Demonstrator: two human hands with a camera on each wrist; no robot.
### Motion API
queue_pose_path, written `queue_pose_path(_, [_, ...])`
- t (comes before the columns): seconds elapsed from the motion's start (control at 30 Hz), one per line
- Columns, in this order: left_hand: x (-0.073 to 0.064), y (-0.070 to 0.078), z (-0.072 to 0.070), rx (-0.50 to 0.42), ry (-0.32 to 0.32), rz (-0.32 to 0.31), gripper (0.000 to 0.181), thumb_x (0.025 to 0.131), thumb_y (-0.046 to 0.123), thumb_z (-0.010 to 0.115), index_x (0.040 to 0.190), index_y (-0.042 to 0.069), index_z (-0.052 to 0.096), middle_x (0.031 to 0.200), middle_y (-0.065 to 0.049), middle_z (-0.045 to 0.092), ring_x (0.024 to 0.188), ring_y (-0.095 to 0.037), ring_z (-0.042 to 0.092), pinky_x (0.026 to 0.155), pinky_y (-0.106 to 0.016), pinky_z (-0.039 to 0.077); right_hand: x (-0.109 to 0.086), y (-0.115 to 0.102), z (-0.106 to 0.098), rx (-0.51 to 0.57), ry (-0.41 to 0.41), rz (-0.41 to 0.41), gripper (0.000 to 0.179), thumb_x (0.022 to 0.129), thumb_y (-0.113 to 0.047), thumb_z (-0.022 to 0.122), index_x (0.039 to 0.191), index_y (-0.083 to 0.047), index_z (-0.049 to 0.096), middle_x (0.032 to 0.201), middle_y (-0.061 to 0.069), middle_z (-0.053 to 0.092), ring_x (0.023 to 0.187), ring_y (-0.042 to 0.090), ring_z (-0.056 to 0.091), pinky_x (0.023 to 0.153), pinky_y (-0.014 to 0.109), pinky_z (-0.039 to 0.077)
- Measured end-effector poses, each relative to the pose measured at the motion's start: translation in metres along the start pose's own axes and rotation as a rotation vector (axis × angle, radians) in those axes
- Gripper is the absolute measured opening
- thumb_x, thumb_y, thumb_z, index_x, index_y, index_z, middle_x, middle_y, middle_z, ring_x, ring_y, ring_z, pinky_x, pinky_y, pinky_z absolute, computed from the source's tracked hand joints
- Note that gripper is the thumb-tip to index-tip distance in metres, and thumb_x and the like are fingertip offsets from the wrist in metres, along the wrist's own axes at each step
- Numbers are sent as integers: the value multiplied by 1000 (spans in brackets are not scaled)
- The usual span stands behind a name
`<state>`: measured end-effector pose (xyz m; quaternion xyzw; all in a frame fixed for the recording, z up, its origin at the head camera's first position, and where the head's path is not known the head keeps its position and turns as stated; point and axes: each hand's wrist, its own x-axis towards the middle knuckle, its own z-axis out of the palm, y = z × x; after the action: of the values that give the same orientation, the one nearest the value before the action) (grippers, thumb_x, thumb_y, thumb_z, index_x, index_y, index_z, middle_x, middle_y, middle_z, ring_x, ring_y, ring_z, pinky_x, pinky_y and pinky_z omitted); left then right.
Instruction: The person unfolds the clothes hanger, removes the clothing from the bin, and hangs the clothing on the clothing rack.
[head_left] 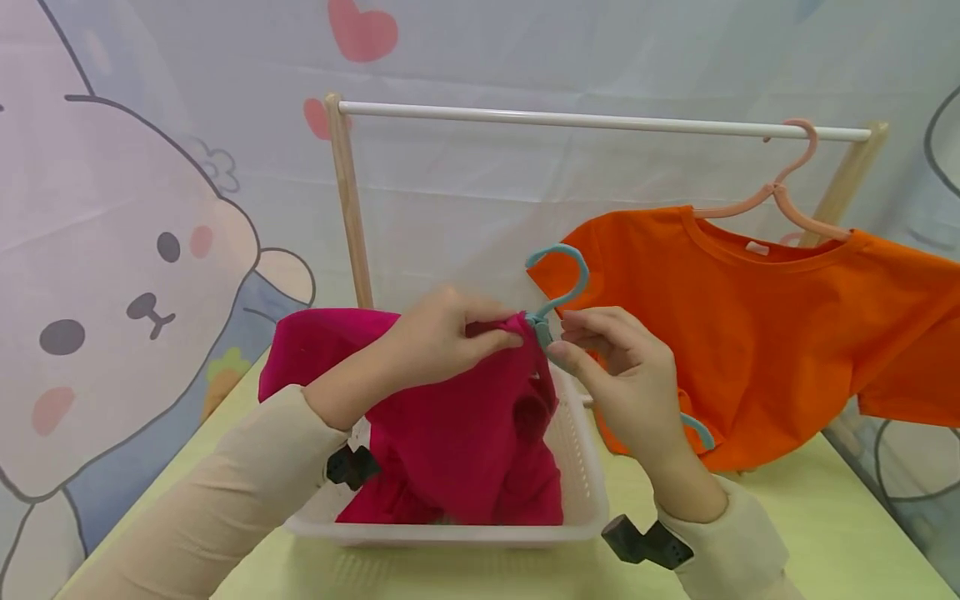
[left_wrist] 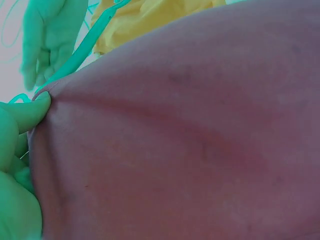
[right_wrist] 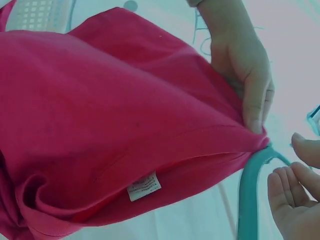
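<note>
A magenta shirt (head_left: 457, 433) lies partly in a white basket, its upper part lifted. My left hand (head_left: 442, 337) pinches the cloth beside the neck of a turquoise hanger (head_left: 577, 279). In the right wrist view, the shirt's neckline sags below the pinch, with a white label (right_wrist: 144, 187) inside. One hanger arm (right_wrist: 248, 200) stays outside the cloth; the other is hidden, apparently under it. My right hand (head_left: 626, 367) is close to the hanger's neck, thumb and fingers apart. In the left wrist view, this right hand (left_wrist: 52, 40) appears with extended fingers beside the hanger.
The white basket (head_left: 592, 492) stands on a pale yellow table (head_left: 810, 517). Behind is a rack with a white rail (head_left: 570, 119) and wooden posts. An orange shirt (head_left: 787, 333) hangs on a pink hanger (head_left: 806, 158) at the right. A printed cloth covers the background.
</note>
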<state>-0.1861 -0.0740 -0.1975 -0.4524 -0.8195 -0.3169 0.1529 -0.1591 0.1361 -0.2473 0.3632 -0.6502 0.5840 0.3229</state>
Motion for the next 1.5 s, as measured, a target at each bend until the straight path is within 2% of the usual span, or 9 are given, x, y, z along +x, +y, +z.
queue_pose_path(0.1, [2,2,-7,-12,17,-51,20,87,10,72,106,4,74,84,-1,72,68,-10,58,64,-22,52,-4,-5,-1,55,-37,-45,26,76,16,71,101,16,64,96,0,65,86,13,63,82,20,54])
queue_pose_path(0.2, [5,3,-13,-7,51,-69,20,88,10,71,107,4,74,82,-2,71,69,-12,59,64,-24,53,-12,-5,2,82,-105,-53,26,77,16,71,102,14,65,97,3,66,86,15,63,80,20,55])
queue_pose_path(0.33, [11,6,-19,8,108,-73,20,88,10,71,106,4,74,82,-3,71,71,-14,60,67,-25,54,-23,1,5,10,-147,-32,29,75,18,70,102,8,67,96,4,67,84,14,63,76,19,55])
queue_pose_path(0.47, [15,10,-24,19,143,-73,23,87,9,71,110,3,73,87,-6,72,76,-14,63,72,-25,55,-31,11,6,-42,-144,14,28,75,18,70,101,7,68,94,6,66,83,11,62,75,19,55])
queue_pose_path(0.67, [17,17,-28,13,161,-77,24,87,10,71,110,3,73,88,-6,72,78,-14,65,74,-26,56,-35,26,3,-87,-130,70,24,78,14,70,101,10,67,92,16,65,81,11,63,76,20,55])
queue_pose_path(0.87, [15,23,-28,-21,175,-84,25,87,9,71,111,2,72,90,-6,72,79,-14,66,75,-27,56,-38,38,1,-193,-96,200,22,82,2,73,103,3,69,93,10,66,80,8,64,74,18,55])
queue_pose_path(1.07, [13,25,-25,-47,183,-67,25,87,9,72,111,3,72,88,-5,72,77,-14,64,73,-26,56,-39,48,-1,-217,-68,308,23,83,-2,74,105,1,70,94,11,67,81,7,64,73,20,56])
queue_pose_path(1.3, [9,30,-21,-80,189,-42,24,86,8,72,109,3,73,86,-4,72,75,-12,65,72,-25,57,-37,56,-3,-271,-40,344,22,82,-5,76,103,0,71,93,10,68,79,7,64,76,20,55])
queue_pose_path(1.5, [9,31,-17,-96,189,-35,25,87,8,72,111,3,72,88,-5,72,76,-11,66,73,-24,57,-37,62,-4,-307,-32,363,20,84,-3,73,103,1,70,92,11,70,79,14,65,75,19,54])
